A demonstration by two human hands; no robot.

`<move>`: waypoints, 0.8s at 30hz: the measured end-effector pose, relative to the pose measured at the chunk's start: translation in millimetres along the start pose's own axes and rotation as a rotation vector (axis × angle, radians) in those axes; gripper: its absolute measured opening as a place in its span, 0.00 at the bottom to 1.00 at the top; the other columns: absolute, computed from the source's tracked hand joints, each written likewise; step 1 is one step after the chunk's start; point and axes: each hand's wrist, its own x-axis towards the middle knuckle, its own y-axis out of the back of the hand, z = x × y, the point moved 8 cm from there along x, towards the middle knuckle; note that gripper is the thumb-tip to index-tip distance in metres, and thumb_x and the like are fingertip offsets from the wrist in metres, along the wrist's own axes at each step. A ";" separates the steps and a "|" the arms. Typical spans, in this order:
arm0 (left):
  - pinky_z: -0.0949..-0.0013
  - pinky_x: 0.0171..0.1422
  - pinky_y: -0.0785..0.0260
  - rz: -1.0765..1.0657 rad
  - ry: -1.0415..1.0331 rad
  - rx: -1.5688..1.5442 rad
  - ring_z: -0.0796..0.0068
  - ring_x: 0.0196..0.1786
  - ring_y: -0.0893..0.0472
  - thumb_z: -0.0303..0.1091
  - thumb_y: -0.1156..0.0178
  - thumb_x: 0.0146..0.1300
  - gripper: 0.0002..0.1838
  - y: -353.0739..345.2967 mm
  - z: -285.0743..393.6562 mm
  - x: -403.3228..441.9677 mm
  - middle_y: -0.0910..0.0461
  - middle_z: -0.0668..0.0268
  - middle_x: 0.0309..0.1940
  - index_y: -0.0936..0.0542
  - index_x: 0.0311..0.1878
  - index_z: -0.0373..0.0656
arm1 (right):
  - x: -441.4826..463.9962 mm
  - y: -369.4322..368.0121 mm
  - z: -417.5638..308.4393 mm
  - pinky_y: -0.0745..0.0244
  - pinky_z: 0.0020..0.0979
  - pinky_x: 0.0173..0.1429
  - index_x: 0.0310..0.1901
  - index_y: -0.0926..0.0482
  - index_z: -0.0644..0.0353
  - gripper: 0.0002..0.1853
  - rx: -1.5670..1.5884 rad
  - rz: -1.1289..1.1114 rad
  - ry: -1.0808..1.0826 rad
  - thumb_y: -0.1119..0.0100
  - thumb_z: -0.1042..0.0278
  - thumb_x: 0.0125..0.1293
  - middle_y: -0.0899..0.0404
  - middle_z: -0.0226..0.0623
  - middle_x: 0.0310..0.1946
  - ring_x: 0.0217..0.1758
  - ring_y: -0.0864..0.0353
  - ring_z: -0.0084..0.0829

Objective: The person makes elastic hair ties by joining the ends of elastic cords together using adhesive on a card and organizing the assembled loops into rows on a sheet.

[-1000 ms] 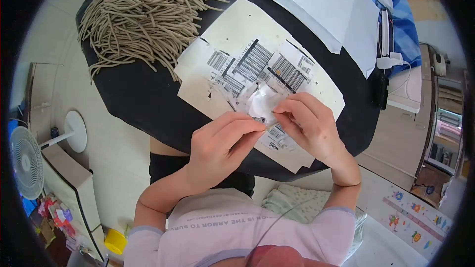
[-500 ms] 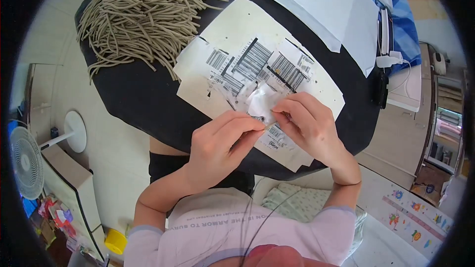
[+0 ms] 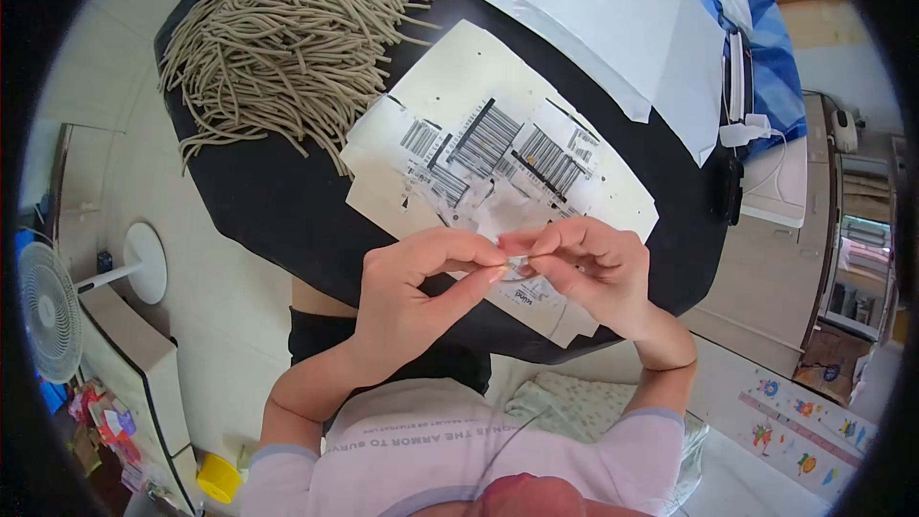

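The left hand has thumb and forefinger pinched on a small, thin piece, its kind too fine to tell; the right hand meets it with thumb and forefinger nearly closed, its contact unclear. The piece is above the near edge of the pale cardboard, which bears barcode labels and lies on the black desk. Left of the cardboard's far part sprawls a tangled pile of beige cords; beyond its far right side lie white sheets.

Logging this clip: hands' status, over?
Left hand and right hand pinching small piece, mostly hidden. Barcode-labelled board beneath. Cord pile clear of hands.
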 end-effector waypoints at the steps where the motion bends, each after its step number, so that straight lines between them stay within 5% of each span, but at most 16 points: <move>1: 0.76 0.45 0.23 -0.006 0.012 -0.006 0.78 0.38 0.15 0.20 0.34 0.59 0.06 -0.2 -1.0 1.5 0.14 0.63 0.38 0.17 0.40 0.33 | -0.8 -1.5 0.7 0.20 0.24 0.50 0.50 0.22 0.67 0.09 0.014 -0.023 -0.012 0.45 0.82 0.70 0.18 0.40 0.55 0.51 0.18 0.21; 24: 0.76 0.43 0.23 -0.023 0.013 0.062 0.77 0.37 0.14 0.18 0.35 0.57 0.05 -0.3 -2.4 2.6 0.14 0.61 0.36 0.17 0.38 0.32 | -0.2 -3.5 2.7 0.18 0.25 0.51 0.49 0.22 0.69 0.09 -0.108 -0.026 -0.042 0.42 0.83 0.68 0.15 0.40 0.49 0.47 0.16 0.22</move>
